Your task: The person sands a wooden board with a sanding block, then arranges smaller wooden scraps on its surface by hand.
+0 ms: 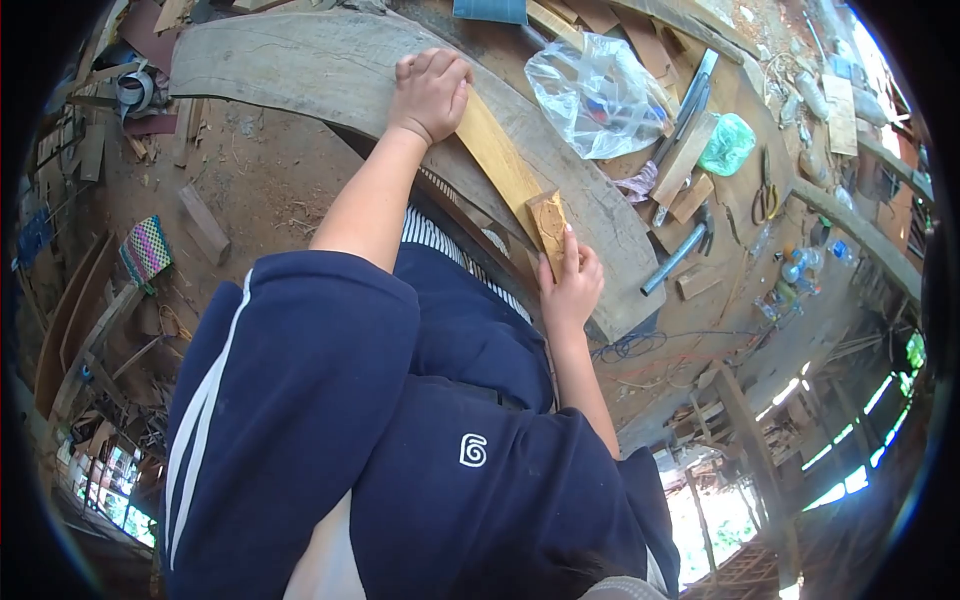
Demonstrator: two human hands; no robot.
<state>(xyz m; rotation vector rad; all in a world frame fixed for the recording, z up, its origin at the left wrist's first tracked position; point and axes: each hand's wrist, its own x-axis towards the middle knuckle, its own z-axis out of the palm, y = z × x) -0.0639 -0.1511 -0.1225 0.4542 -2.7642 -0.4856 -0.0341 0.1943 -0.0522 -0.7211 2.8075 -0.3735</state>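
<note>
A long, light yellow wooden strip [495,150] lies slantwise on a wide grey plank [290,62]. My left hand [432,97] is closed over the strip's far end, its fingers curled. Toward the strip's near end, a short wooden block [548,222] with a rough brown face rests against it. My right hand [573,280] grips this block from the near side, with thumb and fingers on it. The block hides part of the strip beneath.
Beyond the plank lie a clear plastic bag [597,95], a green bag [728,145], pliers [767,200], a blue-handled tool [675,260] and wood offcuts [686,160]. Plastic bottles [797,268] stand farther right. A woven colored piece [147,250] is at left.
</note>
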